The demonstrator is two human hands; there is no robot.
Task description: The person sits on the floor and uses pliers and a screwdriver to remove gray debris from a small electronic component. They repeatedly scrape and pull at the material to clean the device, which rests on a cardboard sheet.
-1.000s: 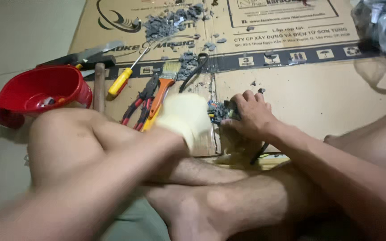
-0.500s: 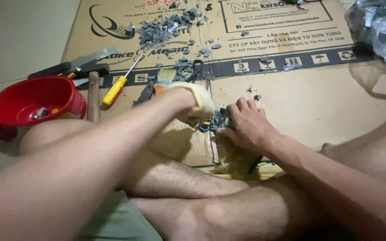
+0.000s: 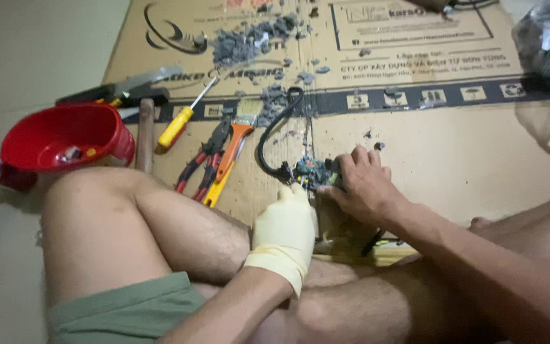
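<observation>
Held piece: a small dark electronic board with green and coloured parts [image 3: 313,172] sits on the flattened brown cardboard sheet [image 3: 453,146], just ahead of the person's crossed bare legs and between both hands.
Cable: a black curved cable [image 3: 268,137] rises from the left end of the board and loops up toward the grey debris.
Right hand: the bare right hand [image 3: 364,188] is clenched over the right side of the board, fingers curled on top of it.
Left hand: the left hand in a pale yellow rubber glove [image 3: 284,229] rests on the inner leg, its fingertips touching the near edge of the board; whether it grips anything cannot be told.
Nearby tools: an orange-handled paintbrush [image 3: 233,150], red-handled pliers [image 3: 202,162] and a yellow-handled screwdriver [image 3: 183,118] lie side by side to the left of the board.
Further left: a wooden-handled hammer [image 3: 146,130] lies beside a red plastic bowl [image 3: 65,137] holding small bits.
Far end: a heap of grey crumbled debris [image 3: 249,38] lies on the upper cardboard.
</observation>
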